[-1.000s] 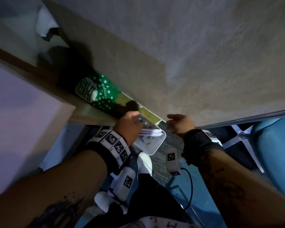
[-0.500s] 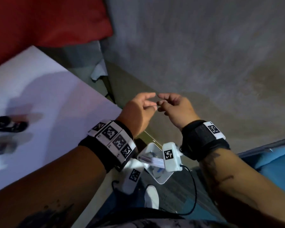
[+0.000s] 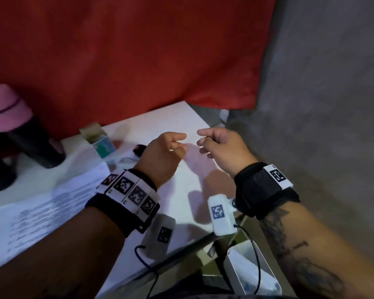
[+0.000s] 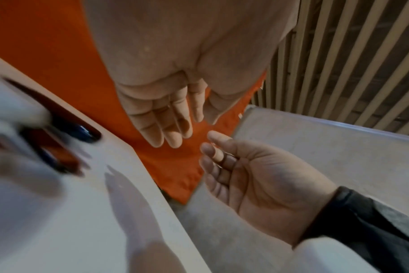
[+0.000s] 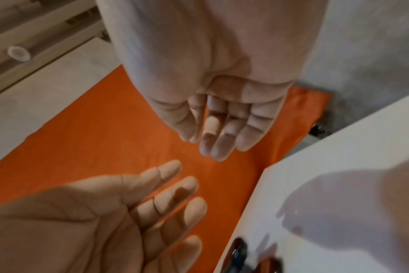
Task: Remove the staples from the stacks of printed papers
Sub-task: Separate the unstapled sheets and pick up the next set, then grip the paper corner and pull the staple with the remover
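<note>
Printed papers (image 3: 32,212) lie on the white table (image 3: 181,190) at the left, partly under my left forearm. My left hand (image 3: 178,143) and right hand (image 3: 201,141) hover side by side above the table's right part, a small gap between them. Both have relaxed fingers and hold nothing, as the left wrist view shows of the left hand (image 4: 173,129) and the right wrist view of the right hand (image 5: 217,144). A dark red and black tool (image 3: 138,148), perhaps the staple remover, lies just behind my left hand, blurred in the left wrist view (image 4: 65,144).
A white bin (image 3: 253,275) stands below the table's right edge. A black bottle with a pink lid (image 3: 22,134) and a small box (image 3: 102,141) sit at the table's back left. Red cloth (image 3: 138,50) hangs behind; a grey wall (image 3: 333,104) is on the right.
The view swung up from the bin under the table to the table top. My hands rose, met fingertip to fingertip half a second ago, and have now parted, empty.
</note>
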A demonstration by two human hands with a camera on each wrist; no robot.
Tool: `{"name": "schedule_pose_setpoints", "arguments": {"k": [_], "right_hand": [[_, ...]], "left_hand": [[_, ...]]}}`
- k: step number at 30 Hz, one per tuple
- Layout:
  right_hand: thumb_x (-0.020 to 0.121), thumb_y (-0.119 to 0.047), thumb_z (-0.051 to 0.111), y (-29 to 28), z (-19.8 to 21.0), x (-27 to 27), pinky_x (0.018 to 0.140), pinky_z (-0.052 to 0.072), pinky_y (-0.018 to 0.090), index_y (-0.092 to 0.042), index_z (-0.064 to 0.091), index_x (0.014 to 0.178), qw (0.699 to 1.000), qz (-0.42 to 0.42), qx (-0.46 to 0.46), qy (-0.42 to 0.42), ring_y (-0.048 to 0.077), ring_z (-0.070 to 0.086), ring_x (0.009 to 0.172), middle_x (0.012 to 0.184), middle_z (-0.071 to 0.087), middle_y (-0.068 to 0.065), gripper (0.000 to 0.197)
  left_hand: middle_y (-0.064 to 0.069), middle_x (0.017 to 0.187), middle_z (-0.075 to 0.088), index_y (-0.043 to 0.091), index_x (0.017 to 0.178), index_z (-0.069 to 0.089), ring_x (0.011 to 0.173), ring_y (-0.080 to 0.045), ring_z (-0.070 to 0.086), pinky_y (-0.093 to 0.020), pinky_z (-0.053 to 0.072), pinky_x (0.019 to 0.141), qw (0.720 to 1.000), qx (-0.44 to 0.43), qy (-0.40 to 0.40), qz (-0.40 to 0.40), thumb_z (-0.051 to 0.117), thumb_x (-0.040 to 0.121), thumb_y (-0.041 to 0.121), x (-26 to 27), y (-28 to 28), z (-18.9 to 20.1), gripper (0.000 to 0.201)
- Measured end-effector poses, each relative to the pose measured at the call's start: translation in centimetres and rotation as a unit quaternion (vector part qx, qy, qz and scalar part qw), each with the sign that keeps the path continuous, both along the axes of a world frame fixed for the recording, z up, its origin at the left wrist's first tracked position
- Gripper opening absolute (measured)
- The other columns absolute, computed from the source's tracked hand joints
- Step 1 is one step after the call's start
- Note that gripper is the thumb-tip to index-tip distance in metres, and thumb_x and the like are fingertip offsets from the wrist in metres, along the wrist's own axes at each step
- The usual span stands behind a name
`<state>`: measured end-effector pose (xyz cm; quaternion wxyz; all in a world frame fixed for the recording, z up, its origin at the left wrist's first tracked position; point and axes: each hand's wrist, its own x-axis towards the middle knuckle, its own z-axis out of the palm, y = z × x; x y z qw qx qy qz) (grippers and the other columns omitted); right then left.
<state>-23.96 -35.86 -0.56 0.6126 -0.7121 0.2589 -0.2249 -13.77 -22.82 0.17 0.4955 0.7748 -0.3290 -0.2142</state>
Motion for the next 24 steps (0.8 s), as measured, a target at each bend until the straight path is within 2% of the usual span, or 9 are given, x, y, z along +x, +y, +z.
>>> {"name": "schedule_pose_setpoints", "arguments": {"k": [3,7,9,13,15,18,20,22,24], "right_hand": [[0.092,-0.007,0.058,3.8,0.6,4.1,0.062,0.046,0.017,-0.025,0.066,0.095,0.999,0.052,-0.008,0.014,0.011,0.062,0.07,0.084,0.068,0.002,0.02],[0.093,-0.007,0.058,8.3,0.4,8.6,0.064,0.05,0.023,-0.018,0.067,0.102,0.993,0.112,-0.011,0.042,0.014,0.06,0.069,0.077,0.066,0.001,0.017],[0.093,-0.008,0.056,10.3,-0.2,10.4,0.065,0.051,0.027,-0.018,0.067,0.102,0.988,0.137,-0.019,0.074,0.015,0.061,0.069,0.08,0.067,-0.001,0.017],[0.093,-0.005,0.052,13.6,-1.3,12.4,0.064,0.051,0.027,-0.011,0.066,0.088,0.97,0.185,-0.024,0.159,0.015,0.058,0.066,0.075,0.063,0.003,0.016],[0.094,-0.009,0.051,14.5,-2.4,13.3,0.07,0.054,0.034,-0.016,0.063,0.08,0.955,0.199,-0.058,0.211,0.019,0.059,0.072,0.077,0.063,0.004,0.019],[0.093,-0.017,0.054,15.3,-4.0,14.2,0.088,0.054,0.042,-0.026,0.059,0.076,0.94,0.197,-0.097,0.262,0.022,0.06,0.079,0.086,0.064,0.004,0.019],[0.091,-0.018,0.054,15.8,-4.9,14.7,0.085,0.053,0.04,-0.029,0.058,0.076,0.935,0.194,-0.112,0.277,0.022,0.057,0.08,0.085,0.061,0.001,0.018],[0.089,-0.017,0.049,16.3,-5.0,15.1,0.075,0.047,0.037,-0.023,0.055,0.071,0.929,0.19,-0.139,0.284,0.026,0.053,0.077,0.074,0.055,0.002,0.021],[0.09,-0.016,0.046,16.9,-4.8,15.3,0.074,0.046,0.036,-0.013,0.06,0.077,0.926,0.171,-0.174,0.29,0.032,0.055,0.079,0.075,0.057,0.008,0.019]], "left_hand": [[-0.005,0.086,0.071,0.022,0.113,0.061,0.075,-0.022,0.067,-0.038,0.056,0.068,0.997,0.029,-0.019,0.067,0.055,0.092,0.018,3.6,5.6,0.0,0.022],[-0.012,0.09,0.071,0.018,0.116,0.06,0.086,-0.034,0.069,-0.04,0.055,0.069,0.985,0.07,0.016,0.156,0.055,0.092,0.015,7.2,12.4,-0.8,0.025],[-0.009,0.089,0.07,0.018,0.116,0.059,0.081,-0.027,0.07,-0.038,0.056,0.069,0.976,0.091,0.032,0.194,0.055,0.091,0.015,8.6,15.3,-1.5,0.025],[-0.01,0.084,0.067,0.015,0.109,0.057,0.056,-0.018,0.063,-0.029,0.046,0.051,0.959,0.099,0.114,0.24,0.057,0.091,0.007,10.6,20.0,-3.7,0.02],[-0.013,0.084,0.067,0.012,0.108,0.059,0.06,-0.024,0.062,-0.03,0.049,0.056,0.953,0.109,0.14,0.244,0.059,0.09,0.005,11.2,21.5,-5.2,0.02],[-0.016,0.09,0.07,0.016,0.103,0.06,0.077,-0.033,0.067,-0.046,0.059,0.077,0.949,0.141,0.138,0.246,0.064,0.089,0.011,11.8,22.8,-7.2,0.016],[-0.014,0.086,0.069,0.016,0.1,0.059,0.075,-0.029,0.065,-0.045,0.057,0.078,0.948,0.151,0.143,0.241,0.062,0.089,0.01,12.1,23.4,-7.9,0.013],[-0.011,0.076,0.067,0.016,0.093,0.059,0.068,-0.026,0.062,-0.042,0.057,0.071,0.947,0.149,0.159,0.235,0.061,0.089,0.007,12.2,23.9,-8.1,0.01],[-0.011,0.064,0.06,0.013,0.092,0.056,0.053,-0.022,0.054,-0.031,0.051,0.052,0.943,0.138,0.206,0.222,0.056,0.089,0.002,12.3,24.2,-7.7,0.011]]}}
